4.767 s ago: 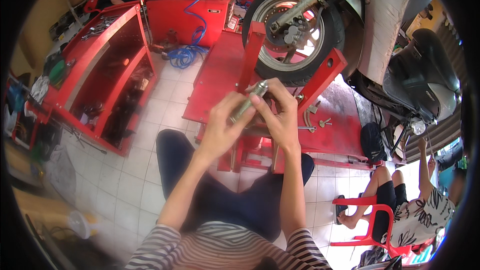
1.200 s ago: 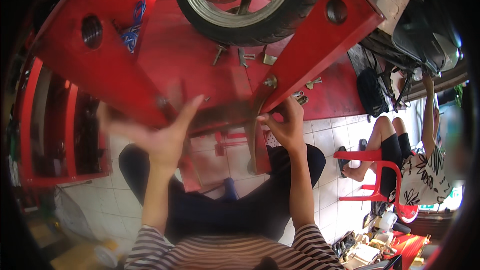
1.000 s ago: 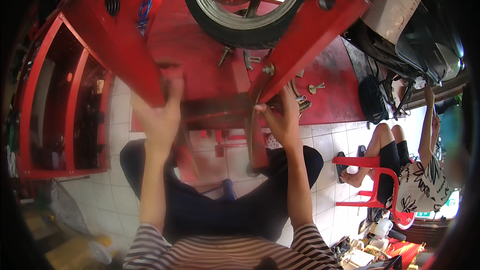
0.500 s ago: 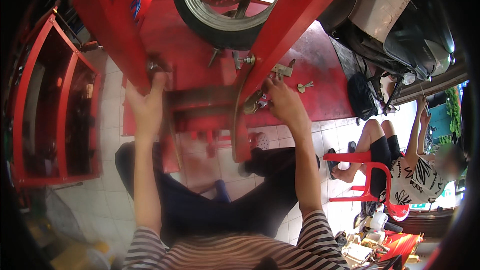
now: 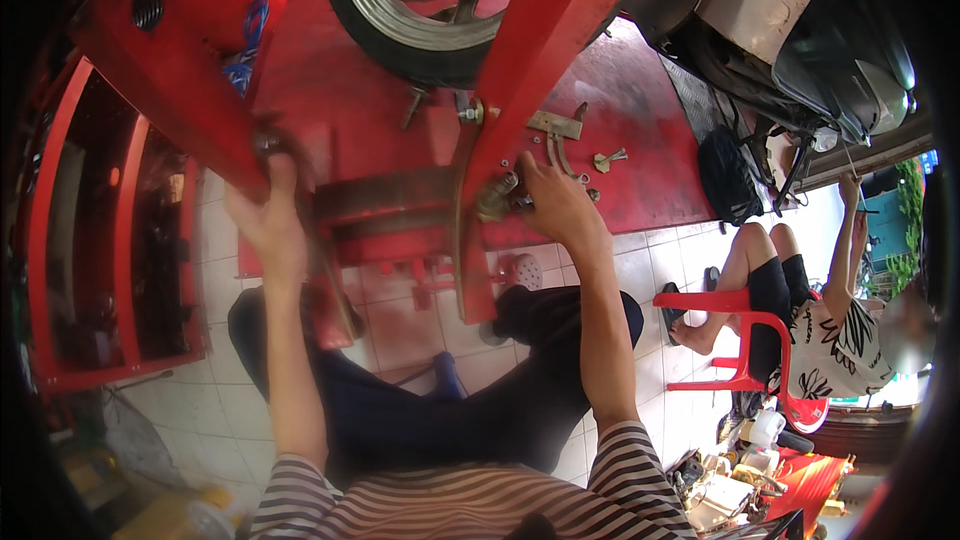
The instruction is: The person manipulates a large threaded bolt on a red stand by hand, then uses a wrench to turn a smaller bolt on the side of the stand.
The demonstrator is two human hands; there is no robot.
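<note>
Head view, one red stand [image 5: 390,195], two long arms [image 5: 535,35] diverging forward, left grip [image 5: 268,225] half-curled against it, right grip [image 5: 560,205] bent right of it, holds unclear.

Left hand [image 5: 270,225]: was blurred; whether its fingers gripped the left red post [image 5: 180,80] could not be told.
Right hand [image 5: 562,202]: hid some of its own fingers, so any hold was unclear.
Wheel [image 5: 438,41]: was cut off by the upper edge, partly covered by the right red post [image 5: 525,35].
Seated person [image 5: 830,350]: had a blurred head.
Yellow object [image 5: 150,522]: was too smeared to identify.
</note>
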